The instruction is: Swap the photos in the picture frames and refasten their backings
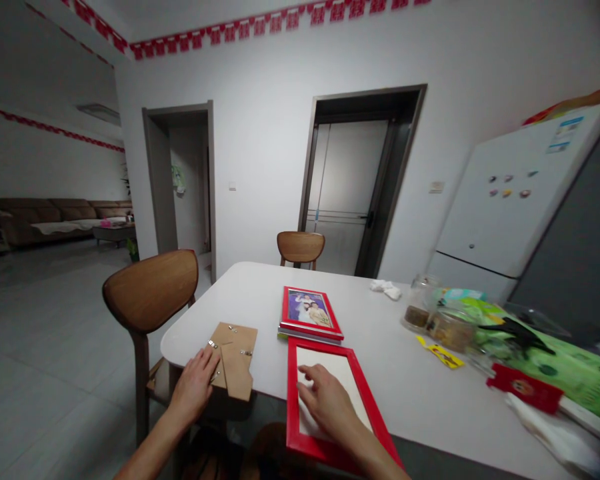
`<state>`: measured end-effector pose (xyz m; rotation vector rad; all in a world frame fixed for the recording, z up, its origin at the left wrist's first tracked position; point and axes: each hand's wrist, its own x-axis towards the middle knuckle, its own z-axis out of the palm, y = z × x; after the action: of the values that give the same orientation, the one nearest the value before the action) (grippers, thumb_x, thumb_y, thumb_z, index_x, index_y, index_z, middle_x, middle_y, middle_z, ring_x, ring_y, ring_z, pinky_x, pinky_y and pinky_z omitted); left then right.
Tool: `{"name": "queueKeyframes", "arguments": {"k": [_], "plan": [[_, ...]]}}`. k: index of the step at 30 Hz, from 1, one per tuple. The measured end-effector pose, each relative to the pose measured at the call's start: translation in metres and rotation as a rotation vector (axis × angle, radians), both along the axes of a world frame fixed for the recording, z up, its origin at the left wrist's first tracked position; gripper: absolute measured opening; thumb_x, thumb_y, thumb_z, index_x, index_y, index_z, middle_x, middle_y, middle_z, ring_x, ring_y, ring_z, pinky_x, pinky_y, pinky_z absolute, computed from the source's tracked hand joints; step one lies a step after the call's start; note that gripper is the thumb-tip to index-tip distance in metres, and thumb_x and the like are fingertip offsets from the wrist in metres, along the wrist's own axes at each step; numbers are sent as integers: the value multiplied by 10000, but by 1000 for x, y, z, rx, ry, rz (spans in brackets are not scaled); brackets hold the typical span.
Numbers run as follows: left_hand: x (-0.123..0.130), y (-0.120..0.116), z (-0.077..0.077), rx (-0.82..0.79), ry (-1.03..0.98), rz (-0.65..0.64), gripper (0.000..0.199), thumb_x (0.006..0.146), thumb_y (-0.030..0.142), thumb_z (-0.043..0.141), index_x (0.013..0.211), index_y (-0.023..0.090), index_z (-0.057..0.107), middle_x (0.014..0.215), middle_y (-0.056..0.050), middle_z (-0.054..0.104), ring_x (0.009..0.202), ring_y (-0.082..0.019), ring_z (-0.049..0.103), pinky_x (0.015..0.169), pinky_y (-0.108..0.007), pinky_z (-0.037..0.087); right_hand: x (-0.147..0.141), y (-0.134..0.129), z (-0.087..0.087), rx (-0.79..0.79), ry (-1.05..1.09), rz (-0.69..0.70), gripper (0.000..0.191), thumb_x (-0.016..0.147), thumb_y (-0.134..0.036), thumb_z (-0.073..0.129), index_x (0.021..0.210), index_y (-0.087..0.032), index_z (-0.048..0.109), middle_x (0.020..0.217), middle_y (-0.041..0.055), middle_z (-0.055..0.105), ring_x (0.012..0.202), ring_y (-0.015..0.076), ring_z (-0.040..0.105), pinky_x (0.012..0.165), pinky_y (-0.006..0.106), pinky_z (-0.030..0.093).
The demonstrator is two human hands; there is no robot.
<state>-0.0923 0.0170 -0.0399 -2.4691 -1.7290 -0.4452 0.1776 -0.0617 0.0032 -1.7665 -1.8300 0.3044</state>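
My left hand has its fingers over the left edge of a brown frame backing board; its thumb is hidden. Metal clips and a folded-out stand leg show on this board, which juts past the table's near edge. Over a red picture frame hovers my right hand, thumb and forefinger apart, holding nothing. A plain whitish sheet fills that frame, and its near end also overhangs the table edge. Just behind lies a stack topped by another red picture frame with a photo of people.
The white table carries glass jars, crumpled tissue, a yellow packet, a red envelope and green plastic packaging on the right. Wooden chairs stand at the left and far side.
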Motion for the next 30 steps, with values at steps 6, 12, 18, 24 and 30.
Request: {"name": "queueKeyframes", "arguments": {"k": [6, 12, 18, 24, 30], "plan": [[18, -16, 8, 184, -86, -136, 530, 694, 0, 277, 1148, 188, 477, 1216, -40, 474, 1148, -160, 383, 950, -312, 328, -29, -7, 19, 62, 235, 143, 488, 749, -409, 425, 1156, -144, 463, 1151, 109, 513, 1065, 195, 450, 916, 322, 327], [86, -59, 41, 200, -205, -322, 471, 752, 59, 316, 1192, 182, 433, 1231, -63, 454, 1155, -189, 374, 947, -334, 341, -7, -33, 42, -14, 416, 133, 565, 681, -443, 501, 1161, -147, 467, 1206, 106, 481, 1089, 216, 442, 932, 358, 323], [148, -92, 37, -31, -177, -435, 453, 779, 58, 339, 1216, 161, 395, 1268, -104, 394, 1184, -227, 320, 942, -360, 332, 54, -68, 35, -199, 393, -14, 686, 511, -382, 631, 1141, -147, 496, 1167, 114, 517, 1044, 256, 480, 894, 335, 360], [171, -103, 33, -220, -195, -401, 437, 776, 66, 353, 1201, 145, 414, 1271, -123, 383, 1177, -250, 330, 939, -389, 325, 74, -71, 27, -255, 233, -31, 577, 518, -321, 607, 1067, -148, 555, 1006, 98, 602, 913, 241, 536, 821, 307, 394], [163, -103, 38, -279, -248, -411, 505, 716, 252, 509, 1197, 127, 420, 1283, -128, 373, 1175, -272, 326, 976, -389, 267, 76, -55, 2, -158, 1, -62, 627, 522, -389, 603, 1095, -145, 531, 950, 95, 570, 896, 233, 504, 813, 305, 369]]}}
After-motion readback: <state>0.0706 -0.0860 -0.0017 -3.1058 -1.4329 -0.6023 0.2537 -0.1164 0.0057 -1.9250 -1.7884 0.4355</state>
